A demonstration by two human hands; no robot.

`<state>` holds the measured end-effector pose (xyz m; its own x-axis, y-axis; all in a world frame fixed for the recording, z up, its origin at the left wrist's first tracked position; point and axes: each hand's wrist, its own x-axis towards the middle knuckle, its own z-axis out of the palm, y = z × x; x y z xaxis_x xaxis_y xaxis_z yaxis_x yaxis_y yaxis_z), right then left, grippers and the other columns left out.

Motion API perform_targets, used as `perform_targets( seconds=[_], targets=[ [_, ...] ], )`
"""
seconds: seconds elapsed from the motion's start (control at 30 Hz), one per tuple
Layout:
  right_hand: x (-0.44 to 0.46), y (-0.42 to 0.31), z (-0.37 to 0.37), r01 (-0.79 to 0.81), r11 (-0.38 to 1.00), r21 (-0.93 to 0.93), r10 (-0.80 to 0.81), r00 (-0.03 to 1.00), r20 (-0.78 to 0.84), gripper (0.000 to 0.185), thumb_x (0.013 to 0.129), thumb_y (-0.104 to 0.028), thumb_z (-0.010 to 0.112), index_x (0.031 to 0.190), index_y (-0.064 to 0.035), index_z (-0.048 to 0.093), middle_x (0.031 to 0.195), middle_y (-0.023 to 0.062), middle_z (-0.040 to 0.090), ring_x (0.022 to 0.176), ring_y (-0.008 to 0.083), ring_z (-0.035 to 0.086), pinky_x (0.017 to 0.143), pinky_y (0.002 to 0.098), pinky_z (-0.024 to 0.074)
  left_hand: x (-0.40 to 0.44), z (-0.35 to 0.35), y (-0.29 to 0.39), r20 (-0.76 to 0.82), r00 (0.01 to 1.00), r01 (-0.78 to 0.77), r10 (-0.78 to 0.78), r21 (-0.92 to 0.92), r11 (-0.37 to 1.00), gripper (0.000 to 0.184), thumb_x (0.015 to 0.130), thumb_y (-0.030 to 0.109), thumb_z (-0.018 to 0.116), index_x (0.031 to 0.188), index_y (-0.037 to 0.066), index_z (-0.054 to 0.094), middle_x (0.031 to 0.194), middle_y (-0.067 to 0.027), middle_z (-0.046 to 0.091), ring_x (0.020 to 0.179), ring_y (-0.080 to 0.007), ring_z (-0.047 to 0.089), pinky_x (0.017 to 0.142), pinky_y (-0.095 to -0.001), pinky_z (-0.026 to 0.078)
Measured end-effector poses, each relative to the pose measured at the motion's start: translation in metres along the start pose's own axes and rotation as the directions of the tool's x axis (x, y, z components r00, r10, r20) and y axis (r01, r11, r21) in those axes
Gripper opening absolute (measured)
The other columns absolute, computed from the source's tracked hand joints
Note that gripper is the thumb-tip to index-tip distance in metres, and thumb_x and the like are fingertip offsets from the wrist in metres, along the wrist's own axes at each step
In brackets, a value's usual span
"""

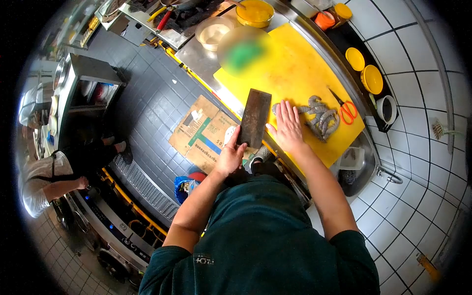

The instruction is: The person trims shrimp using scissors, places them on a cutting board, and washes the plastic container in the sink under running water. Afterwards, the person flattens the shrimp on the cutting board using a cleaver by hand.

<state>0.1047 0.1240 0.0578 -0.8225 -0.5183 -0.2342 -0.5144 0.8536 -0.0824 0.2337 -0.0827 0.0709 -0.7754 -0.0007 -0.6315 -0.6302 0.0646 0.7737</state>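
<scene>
My left hand point(230, 157) is wrapped round the handle of a cleaver point(255, 118), whose broad dark blade points away from me over the near edge of the yellow cutting board point(300, 59). Flat and with its fingers stretched out, my right hand point(286, 129) is over the board, just right of the blade. It appears empty; whether the palm presses on anything is hidden. Close beside its fingers lies a small heap of grey raw shrimp point(323, 120). Scissors with orange handles point(348, 113) rest on the board right of the shrimp.
Beyond the board stand a clear bowl point(214, 33) and a yellow bowl point(254, 14). A sink point(364, 172) adjoins the right end. Yellow-lidded tubs point(371, 79) line the wall ledge. Flattened cardboard point(206, 128) covers some floor. A co-worker point(54, 172) stands at the left.
</scene>
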Motion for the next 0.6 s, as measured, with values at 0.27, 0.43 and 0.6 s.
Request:
perform_targets(
  seconds=[0.27, 0.43, 0.6],
  targets=[
    [0.001, 0.000, 0.008, -0.010, 0.999, 0.047, 0.009, 0.999, 0.033, 0.079, 0.100, -0.054, 0.037, 0.153, 0.0034, 0.021, 0.161, 0.0223, 0.018, 0.151, 0.0314, 0.012, 0.124, 0.0434, 0.0043, 0.008, 0.022, -0.020, -0.058, 0.998, -0.043, 0.038, -0.078, 0.996, 0.070, 0.098, 0.012, 0.058, 0.157, 0.019, 0.021, 0.059, -0.0059, 0.054, 0.043, -0.0134, 0.051, 0.042, -0.0314, 0.045],
    [0.004, -0.006, 0.006, -0.049, 0.998, 0.047, 0.048, 0.998, 0.041, 0.077, 0.101, -0.053, 0.036, 0.153, 0.0028, 0.022, 0.161, 0.0223, 0.018, 0.151, 0.0314, 0.012, 0.124, 0.0433, 0.0054, 0.011, 0.030, -0.029, -0.100, 0.994, -0.049, 0.042, -0.065, 0.997, 0.069, 0.097, 0.012, 0.060, 0.156, 0.016, 0.024, 0.061, -0.0084, 0.057, 0.046, -0.0152, 0.055, 0.045, -0.0318, 0.047],
    [0.003, -0.006, 0.009, -0.036, 0.994, 0.105, 0.039, 0.999, -0.028, 0.076, 0.100, -0.048, 0.044, 0.151, 0.0044, 0.026, 0.159, 0.0247, 0.022, 0.150, 0.0338, 0.017, 0.123, 0.0449, 0.0104, 0.025, 0.035, -0.034, -0.180, 0.951, -0.228, 0.250, 0.132, 0.965, 0.069, 0.097, 0.014, 0.060, 0.156, 0.014, 0.024, 0.067, -0.0129, 0.063, 0.048, -0.0169, 0.057, 0.051, -0.0334, 0.049]
  ],
)
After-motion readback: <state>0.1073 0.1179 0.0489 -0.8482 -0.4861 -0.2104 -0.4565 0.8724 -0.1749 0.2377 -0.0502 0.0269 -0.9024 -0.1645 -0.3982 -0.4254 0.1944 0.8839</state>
